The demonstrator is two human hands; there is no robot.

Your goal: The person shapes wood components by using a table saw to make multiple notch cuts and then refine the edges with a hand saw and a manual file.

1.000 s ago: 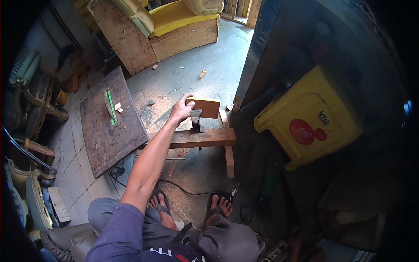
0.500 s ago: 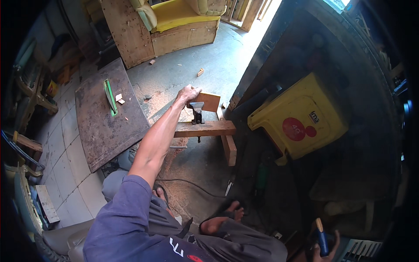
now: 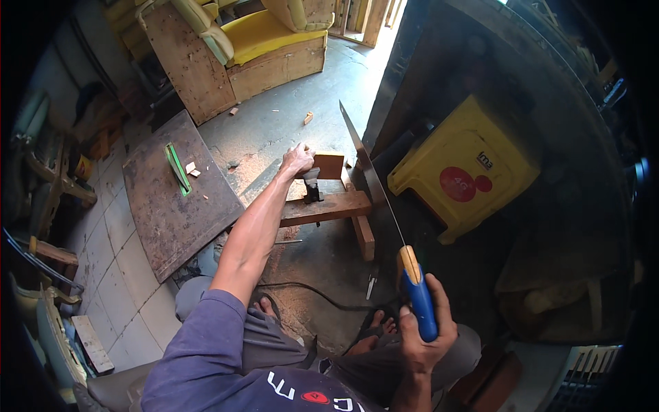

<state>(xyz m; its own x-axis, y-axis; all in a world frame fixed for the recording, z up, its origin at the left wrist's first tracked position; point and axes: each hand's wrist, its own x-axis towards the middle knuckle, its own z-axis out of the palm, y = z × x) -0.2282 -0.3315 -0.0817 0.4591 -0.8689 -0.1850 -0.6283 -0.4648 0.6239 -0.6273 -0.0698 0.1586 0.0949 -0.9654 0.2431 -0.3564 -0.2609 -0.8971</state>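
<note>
My left hand (image 3: 297,159) reaches forward, fingers curled over the top of an upright brown wooden board (image 3: 329,164). The board stands at a dark metal vise (image 3: 313,186) mounted on a low wooden beam (image 3: 333,203), which crosses another piece of timber. Low at the right, my right hand (image 3: 429,336) grips a handsaw by its blue and tan handle (image 3: 421,302). Its long blade (image 3: 376,184) points up and away from me, tip just right of the board.
A worn brown panel (image 3: 156,213) with a green strip and wood bits lies left. A yellow plastic stool (image 3: 480,130) is right, beside a dark upright surface. An unfinished yellow armchair (image 3: 268,34) stands at the back. Sawdust, wood offcuts and a black cable (image 3: 309,287) lie on the floor.
My right hand has come into view from the lower right and risen, bringing the saw with it. My left hand remains at the board.
</note>
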